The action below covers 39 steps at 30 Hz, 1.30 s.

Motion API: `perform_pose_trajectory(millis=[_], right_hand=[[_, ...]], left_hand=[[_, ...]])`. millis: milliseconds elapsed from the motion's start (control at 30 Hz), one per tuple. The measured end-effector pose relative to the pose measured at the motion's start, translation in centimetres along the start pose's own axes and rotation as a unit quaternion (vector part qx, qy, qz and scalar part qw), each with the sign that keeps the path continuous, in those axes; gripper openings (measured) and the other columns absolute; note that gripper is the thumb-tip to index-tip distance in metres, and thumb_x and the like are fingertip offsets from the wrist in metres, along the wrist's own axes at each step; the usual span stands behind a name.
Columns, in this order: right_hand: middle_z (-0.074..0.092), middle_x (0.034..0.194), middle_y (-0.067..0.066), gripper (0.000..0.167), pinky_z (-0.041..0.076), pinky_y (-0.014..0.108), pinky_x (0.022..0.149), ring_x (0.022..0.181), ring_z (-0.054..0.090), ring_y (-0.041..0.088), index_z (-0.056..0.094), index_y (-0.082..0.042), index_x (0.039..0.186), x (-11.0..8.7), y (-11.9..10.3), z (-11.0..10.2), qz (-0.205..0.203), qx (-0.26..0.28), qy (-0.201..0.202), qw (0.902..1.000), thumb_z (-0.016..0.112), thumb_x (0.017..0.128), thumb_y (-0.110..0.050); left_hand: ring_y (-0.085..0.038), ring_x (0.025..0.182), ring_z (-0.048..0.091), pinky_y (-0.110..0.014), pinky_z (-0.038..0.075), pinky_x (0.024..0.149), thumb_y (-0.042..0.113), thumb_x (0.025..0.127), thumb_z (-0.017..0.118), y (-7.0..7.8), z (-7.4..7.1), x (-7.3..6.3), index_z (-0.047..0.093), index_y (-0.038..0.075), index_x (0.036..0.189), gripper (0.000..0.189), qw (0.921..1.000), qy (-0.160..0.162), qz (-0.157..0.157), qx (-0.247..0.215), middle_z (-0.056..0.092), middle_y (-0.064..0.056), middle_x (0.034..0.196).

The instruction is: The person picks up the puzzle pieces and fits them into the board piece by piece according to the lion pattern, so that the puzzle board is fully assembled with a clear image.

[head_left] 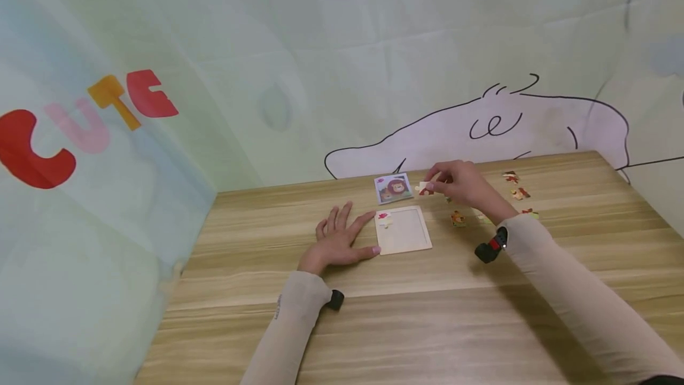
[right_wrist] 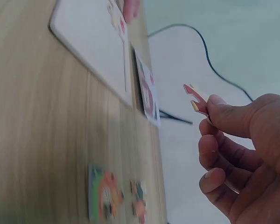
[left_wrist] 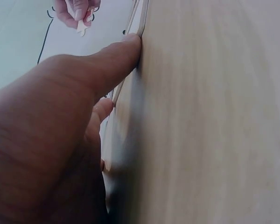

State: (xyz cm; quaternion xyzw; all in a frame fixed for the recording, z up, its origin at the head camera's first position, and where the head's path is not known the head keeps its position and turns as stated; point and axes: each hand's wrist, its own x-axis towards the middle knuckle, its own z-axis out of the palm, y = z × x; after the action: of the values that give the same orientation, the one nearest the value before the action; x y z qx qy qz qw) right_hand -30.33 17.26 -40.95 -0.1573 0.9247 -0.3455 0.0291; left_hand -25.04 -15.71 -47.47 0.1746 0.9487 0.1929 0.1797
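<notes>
My right hand (head_left: 464,184) pinches a red and cream jigsaw piece (head_left: 425,189) between thumb and forefinger, raised above the table near the picture card. In the right wrist view that piece (right_wrist: 197,99) is tilted and its other fingers curl loosely below. With fingers spread, my left hand (head_left: 338,243) lies on the table, its thumb and forefinger touching the left edge of a square puzzle tray (head_left: 407,235). One piece with a pink patch (head_left: 384,219) sits in the tray's upper left corner. Just behind the tray is a card with a lion picture (head_left: 393,188).
Several loose jigsaw pieces lie right of the tray, among them an orange and green one (head_left: 458,218) and two farther right (head_left: 511,177). My right forearm partly covers others. A printed curtain (head_left: 278,64) hangs along the wooden table's (head_left: 251,242) back edge.
</notes>
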Motion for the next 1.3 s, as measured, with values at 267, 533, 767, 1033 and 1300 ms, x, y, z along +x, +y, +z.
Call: perform_pose_trajectory(millis=[267, 533, 767, 1033, 1300], right_hand=[[0.074, 0.089, 0.009, 0.010, 0.046, 0.030, 0.064, 0.076, 0.059, 0.021, 0.078, -0.012, 0.110, 0.4, -1.5, 2.6, -0.039, 0.010, -0.012, 0.9991, 0.076, 0.101, -0.017], [0.076, 0.087, 0.007, 0.010, 0.049, 0.029, 0.065, 0.077, 0.060, 0.019, 0.079, -0.010, 0.110, 0.6, -2.0, 5.1, -0.049, 0.014, -0.040, 0.9979, 0.076, 0.101, -0.015], [0.071, 0.085, 0.006, 0.009, 0.044, 0.029, 0.064, 0.075, 0.056, 0.018, 0.078, -0.010, 0.108, 0.7, -2.1, 6.2, -0.045, 0.002, -0.054, 0.9975, 0.076, 0.101, -0.016], [0.071, 0.083, 0.004, 0.006, 0.045, 0.028, 0.063, 0.073, 0.058, 0.016, 0.079, -0.012, 0.106, 1.0, -1.7, 6.9, -0.045, -0.019, -0.056, 0.9972, 0.075, 0.101, -0.014], [0.075, 0.085, 0.002, 0.009, 0.045, 0.027, 0.065, 0.075, 0.061, 0.015, 0.080, -0.012, 0.104, 0.6, -2.7, 7.2, -0.057, -0.090, -0.038, 0.9935, 0.077, 0.101, -0.021]], left_hand=[[-0.043, 0.168, -0.018, -0.072, -0.005, 0.129, 0.072, 0.096, 0.060, -0.1, 0.1, 0.1, 0.017, 0.047, 0.171, 0.089, 1.0000, 0.002, -0.004, 0.005, -0.015, -0.007, 0.183], [-0.043, 0.168, -0.017, -0.072, -0.005, 0.129, 0.072, 0.097, 0.059, -0.1, 0.2, 0.2, 0.016, 0.048, 0.171, 0.089, 0.9999, -0.001, -0.006, 0.010, -0.014, -0.008, 0.183], [-0.044, 0.168, -0.016, -0.072, -0.004, 0.129, 0.072, 0.097, 0.059, 0.1, 0.1, 0.1, 0.016, 0.048, 0.170, 0.088, 0.9999, 0.002, -0.007, 0.009, -0.014, -0.007, 0.183], [-0.043, 0.168, -0.017, -0.073, -0.004, 0.129, 0.073, 0.096, 0.059, 0.3, 0.0, 0.1, 0.018, 0.048, 0.170, 0.089, 1.0000, 0.003, -0.004, 0.002, -0.014, -0.007, 0.183], [-0.042, 0.168, -0.017, -0.071, -0.004, 0.130, 0.072, 0.096, 0.060, 0.1, 0.0, 0.2, 0.017, 0.049, 0.170, 0.089, 1.0000, 0.002, -0.005, 0.006, -0.014, -0.007, 0.183]])
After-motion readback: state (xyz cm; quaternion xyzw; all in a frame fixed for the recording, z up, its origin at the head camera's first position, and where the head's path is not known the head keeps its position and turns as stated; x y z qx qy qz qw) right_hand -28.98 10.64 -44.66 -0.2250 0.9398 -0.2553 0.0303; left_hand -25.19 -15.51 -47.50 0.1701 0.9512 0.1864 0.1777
